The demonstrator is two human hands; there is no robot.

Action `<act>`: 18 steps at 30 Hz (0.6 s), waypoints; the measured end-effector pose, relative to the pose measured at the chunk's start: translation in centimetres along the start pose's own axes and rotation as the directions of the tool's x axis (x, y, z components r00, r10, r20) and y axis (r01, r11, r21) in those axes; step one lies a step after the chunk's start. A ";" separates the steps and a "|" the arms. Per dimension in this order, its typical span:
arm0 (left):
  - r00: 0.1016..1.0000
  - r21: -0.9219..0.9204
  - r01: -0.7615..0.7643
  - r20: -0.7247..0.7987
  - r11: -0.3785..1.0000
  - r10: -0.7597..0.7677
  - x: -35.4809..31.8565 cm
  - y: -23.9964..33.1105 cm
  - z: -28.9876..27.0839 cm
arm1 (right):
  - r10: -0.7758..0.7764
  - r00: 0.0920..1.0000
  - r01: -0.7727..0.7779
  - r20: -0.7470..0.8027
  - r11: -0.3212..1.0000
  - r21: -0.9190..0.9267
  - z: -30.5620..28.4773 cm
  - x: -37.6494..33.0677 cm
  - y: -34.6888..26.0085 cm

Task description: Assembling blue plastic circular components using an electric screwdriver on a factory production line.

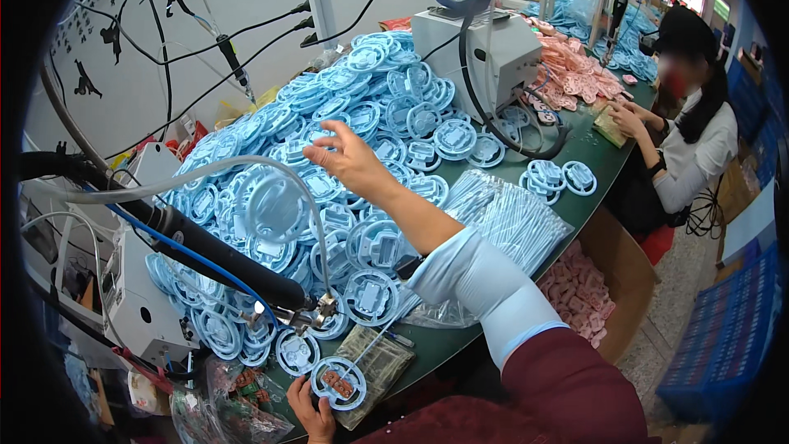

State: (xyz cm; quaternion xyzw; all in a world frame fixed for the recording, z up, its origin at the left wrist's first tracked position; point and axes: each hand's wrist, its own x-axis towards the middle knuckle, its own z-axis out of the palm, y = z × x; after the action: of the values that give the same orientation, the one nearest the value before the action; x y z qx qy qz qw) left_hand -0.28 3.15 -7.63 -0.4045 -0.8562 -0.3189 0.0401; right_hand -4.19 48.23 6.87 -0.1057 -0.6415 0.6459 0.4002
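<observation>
At the lower edge, my left hand [311, 411] has its fingers closed on the rim of a round light-blue plastic part [359, 395]. Small reddish-brown circuit boards [338, 384] sit in the middle of that part. A thin pale stick [374, 343] slants up from it. Beneath lies a worn, dull-coloured block [382, 366] on the table. My right hand [349, 160] is stretched out over a big heap of similar blue parts [271, 189], its fingers apart and nothing in them. Whether it touches the heap I cannot tell.
A black screwdriver-like tool on an arm [230, 255] reaches in from the left, with hoses around it. Clear plastic strips [509, 218] lie bundled right of my forearm. Behind stands a grey machine [477, 53]. A co-worker [699, 115] sits at the right beside pink parts [575, 66].
</observation>
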 end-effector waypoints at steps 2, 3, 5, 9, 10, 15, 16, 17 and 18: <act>1.000 0.000 0.019 -0.008 1.000 -0.019 0.1 0.2 -0.1 | -0.067 0.998 0.065 -0.010 0.985 -0.157 -1.0 1.4 0.4; 1.000 -0.016 0.007 -0.008 1.000 -0.008 0.2 0.4 -0.2 | -0.099 0.995 0.091 -0.003 0.929 -0.358 -3.8 2.0 1.2; 1.000 -0.031 0.004 -0.012 1.000 -0.004 0.4 0.4 -0.1 | -0.273 0.962 0.154 -0.017 0.593 -0.790 -10.4 2.5 5.1; 1.000 0.012 0.014 -0.022 1.000 -0.013 -0.2 0.2 -0.6 | 0.000 0.975 -0.221 -0.221 -0.021 -0.975 -18.5 -0.1 7.6; 1.000 0.008 0.005 -0.011 1.000 -0.005 0.0 0.2 -0.6 | 0.016 0.965 -0.257 -0.262 -0.139 -0.956 -20.5 -0.7 8.6; 0.999 0.044 0.036 0.017 0.998 -0.037 -0.4 -0.2 -0.3 | -0.101 0.973 -0.211 -0.209 -0.004 -0.978 -23.5 -0.6 12.3; 1.000 0.056 0.004 0.016 0.998 -0.005 -0.6 -0.7 -0.2 | -0.189 0.958 -0.197 -0.218 0.123 -0.973 -22.7 -0.3 11.7; 0.999 0.068 -0.030 0.017 0.997 0.028 -0.7 -1.1 0.0 | -0.356 0.917 -0.117 -0.178 0.187 -0.975 -21.7 0.3 11.3; 0.999 0.063 -0.034 0.017 0.997 0.033 -0.5 -1.1 0.1 | -0.335 0.916 -0.103 -0.219 0.332 -0.938 -20.6 1.2 10.4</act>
State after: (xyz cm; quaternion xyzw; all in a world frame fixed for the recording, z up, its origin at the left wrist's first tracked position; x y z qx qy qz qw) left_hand -0.71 2.30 -8.46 -0.4196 -0.8594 -0.2877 0.0514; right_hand 4.45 65.80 -5.36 -0.3896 -0.8106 0.0955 0.4266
